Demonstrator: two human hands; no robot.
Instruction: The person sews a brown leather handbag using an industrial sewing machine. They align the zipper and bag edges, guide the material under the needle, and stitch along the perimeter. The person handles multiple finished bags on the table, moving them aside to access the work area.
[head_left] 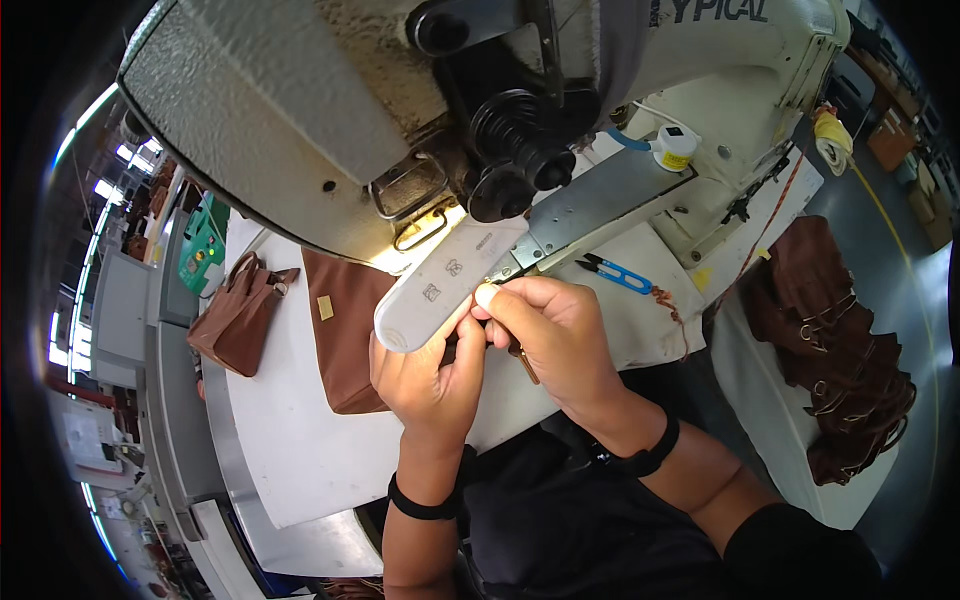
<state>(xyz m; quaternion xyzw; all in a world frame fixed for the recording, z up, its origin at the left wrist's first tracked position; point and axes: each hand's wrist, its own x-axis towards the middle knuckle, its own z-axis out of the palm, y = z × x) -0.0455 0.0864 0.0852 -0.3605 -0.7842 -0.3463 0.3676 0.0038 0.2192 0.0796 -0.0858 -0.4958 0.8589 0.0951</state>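
Note:
My left hand (425, 375) is closed, its thumb and fingers pinched together just below a pale oblong plate (450, 285) on the sewing machine (270, 130). What it pinches is mostly hidden. Right beside it, my right hand (555, 330) closes thumb against forefinger. A narrow brown leather strip (526, 366) sticks out beneath its fingers, and a small shiny bit shows at the thumb tip. Both hands meet in front of the machine's narrow metal bed (590, 215). The needle area is hidden behind the plate.
Left of my hands lie a brown leather panel (345, 345) and a small brown handbag (243, 312). Blue thread snips (620, 275) rest on the white tabletop (300, 460), by tangled brown thread (668, 303). Brown leather pieces with metal rings (830, 360) are heaped at the right.

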